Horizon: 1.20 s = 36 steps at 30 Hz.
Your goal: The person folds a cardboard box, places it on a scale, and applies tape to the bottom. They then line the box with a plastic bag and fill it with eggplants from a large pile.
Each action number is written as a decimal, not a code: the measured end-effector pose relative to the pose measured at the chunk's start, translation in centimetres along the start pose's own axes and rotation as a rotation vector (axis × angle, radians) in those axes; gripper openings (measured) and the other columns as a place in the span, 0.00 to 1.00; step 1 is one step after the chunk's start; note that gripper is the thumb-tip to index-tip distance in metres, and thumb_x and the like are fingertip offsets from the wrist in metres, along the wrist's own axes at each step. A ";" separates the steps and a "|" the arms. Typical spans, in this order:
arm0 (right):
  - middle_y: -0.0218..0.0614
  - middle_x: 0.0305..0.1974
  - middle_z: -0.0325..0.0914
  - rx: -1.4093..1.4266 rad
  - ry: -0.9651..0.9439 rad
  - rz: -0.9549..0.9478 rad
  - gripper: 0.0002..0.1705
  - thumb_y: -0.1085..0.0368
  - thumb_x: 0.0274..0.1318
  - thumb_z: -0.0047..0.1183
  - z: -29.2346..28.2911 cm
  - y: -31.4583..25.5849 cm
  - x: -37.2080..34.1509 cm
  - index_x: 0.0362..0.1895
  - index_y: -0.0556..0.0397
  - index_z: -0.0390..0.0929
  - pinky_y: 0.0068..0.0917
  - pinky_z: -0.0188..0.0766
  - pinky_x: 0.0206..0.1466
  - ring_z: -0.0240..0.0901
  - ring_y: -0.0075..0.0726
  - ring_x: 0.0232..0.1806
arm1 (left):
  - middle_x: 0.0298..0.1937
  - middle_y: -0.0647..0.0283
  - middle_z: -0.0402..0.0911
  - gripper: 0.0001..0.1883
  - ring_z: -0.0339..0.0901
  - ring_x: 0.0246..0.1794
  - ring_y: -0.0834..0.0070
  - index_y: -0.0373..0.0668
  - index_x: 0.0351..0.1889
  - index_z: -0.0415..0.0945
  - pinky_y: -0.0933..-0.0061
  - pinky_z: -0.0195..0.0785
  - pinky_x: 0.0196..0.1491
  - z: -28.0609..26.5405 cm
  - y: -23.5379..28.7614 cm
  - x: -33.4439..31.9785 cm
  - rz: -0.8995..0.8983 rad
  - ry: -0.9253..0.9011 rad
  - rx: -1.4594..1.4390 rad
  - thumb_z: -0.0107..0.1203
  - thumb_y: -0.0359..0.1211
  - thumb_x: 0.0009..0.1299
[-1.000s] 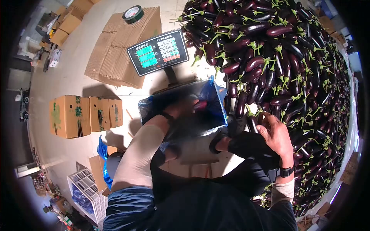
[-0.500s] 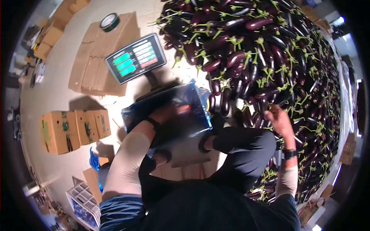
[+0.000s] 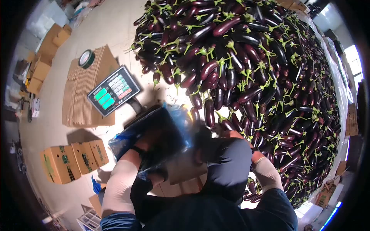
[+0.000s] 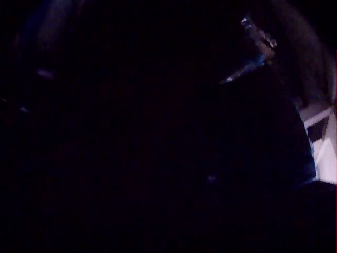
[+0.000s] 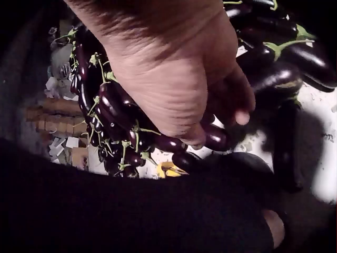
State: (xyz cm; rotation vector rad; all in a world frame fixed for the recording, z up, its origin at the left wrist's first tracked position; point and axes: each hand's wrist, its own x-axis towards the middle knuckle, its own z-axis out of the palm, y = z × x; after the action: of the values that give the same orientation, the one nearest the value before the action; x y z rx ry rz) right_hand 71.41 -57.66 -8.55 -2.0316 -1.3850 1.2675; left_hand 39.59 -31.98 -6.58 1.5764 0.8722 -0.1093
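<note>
My left hand [image 3: 145,141] reaches down into a box lined with blue plastic [image 3: 179,125]; its fingers are lost in the dark there. The left wrist view is nearly black, so I cannot tell what this hand holds. At the near edge of a big heap of eggplants [image 3: 246,69], my right hand [image 3: 234,134] is low beside the raised knee. In the right wrist view the right hand [image 5: 174,79] has its thumb and fingers loosely bent and spread apart. The thumb overlaps a dark eggplant [image 5: 216,138] in that view, while larger eggplants [image 5: 274,79] lie beyond the fingers.
A scale display [image 3: 113,90] on a post stands behind the box. Flattened cardboard [image 3: 86,96] is stacked at the left with a roll of tape [image 3: 86,59] on top. Closed cartons [image 3: 59,163] stand in a row nearer me. Dark-trousered legs [image 3: 227,165] flank the work.
The head view has turned right. My right hand has dropped lower and inward, beside the knee, among the eggplants at the heap's edge. The left hand stays inside the box.
</note>
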 end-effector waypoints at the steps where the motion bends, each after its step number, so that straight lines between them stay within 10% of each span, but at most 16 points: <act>1: 0.58 0.42 0.81 0.009 -0.006 -0.014 0.22 0.55 0.59 0.54 -0.5 1.5 -0.6 0.52 0.55 0.80 0.43 0.73 0.52 0.79 0.59 0.46 | 0.61 0.44 0.76 0.22 0.72 0.65 0.53 0.38 0.63 0.72 0.60 0.62 0.68 -0.4 0.1 0.1 0.105 -0.040 0.144 0.51 0.39 0.75; 5: 0.55 0.43 0.83 -0.014 0.073 0.285 0.20 0.55 0.60 0.56 -1.9 6.4 4.5 0.50 0.56 0.82 0.41 0.73 0.54 0.78 0.57 0.45 | 0.62 0.44 0.75 0.22 0.70 0.66 0.53 0.39 0.64 0.72 0.61 0.62 0.69 -2.2 -1.5 0.0 0.525 -0.181 0.693 0.54 0.35 0.73; 6: 0.48 0.29 0.81 -0.038 0.176 0.216 0.17 0.56 0.62 0.56 -2.8 5.8 4.8 0.41 0.60 0.81 0.37 0.72 0.38 0.74 0.42 0.28 | 0.62 0.44 0.75 0.22 0.70 0.66 0.53 0.39 0.64 0.72 0.61 0.62 0.69 -2.3 -2.1 0.0 0.535 -0.183 0.695 0.54 0.35 0.73; 11: 0.52 0.37 0.83 -0.115 0.234 0.171 0.17 0.57 0.58 0.58 -6.4 6.3 7.7 0.43 0.57 0.82 0.42 0.75 0.44 0.80 0.54 0.39 | 0.62 0.47 0.76 0.24 0.72 0.64 0.53 0.42 0.64 0.72 0.60 0.63 0.68 -2.1 -1.7 0.1 0.204 -0.270 0.940 0.55 0.32 0.69; 30: 0.57 0.44 0.81 -0.302 0.202 0.222 0.22 0.52 0.57 0.57 -9.7 5.9 9.7 0.46 0.57 0.82 0.46 0.74 0.54 0.77 0.61 0.49 | 0.65 0.53 0.75 0.28 0.70 0.67 0.59 0.44 0.65 0.72 0.63 0.61 0.69 -2.5 -5.5 1.8 0.488 -0.263 0.683 0.62 0.37 0.66; 36: 0.58 0.37 0.81 -0.299 0.093 0.282 0.16 0.59 0.50 0.55 0.8 11.3 6.4 0.35 0.59 0.83 0.47 0.76 0.45 0.79 0.63 0.41 | 0.62 0.51 0.78 0.27 0.74 0.64 0.59 0.42 0.65 0.72 0.62 0.66 0.65 -2.6 6.9 -2.6 0.011 -0.281 0.655 0.61 0.35 0.67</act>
State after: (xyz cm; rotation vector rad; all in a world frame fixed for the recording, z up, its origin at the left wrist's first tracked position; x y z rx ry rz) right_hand 77.59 -57.23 -19.94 -2.5290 -1.3467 1.1066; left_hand 40.72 -30.50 0.99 2.1034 0.6318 -0.6465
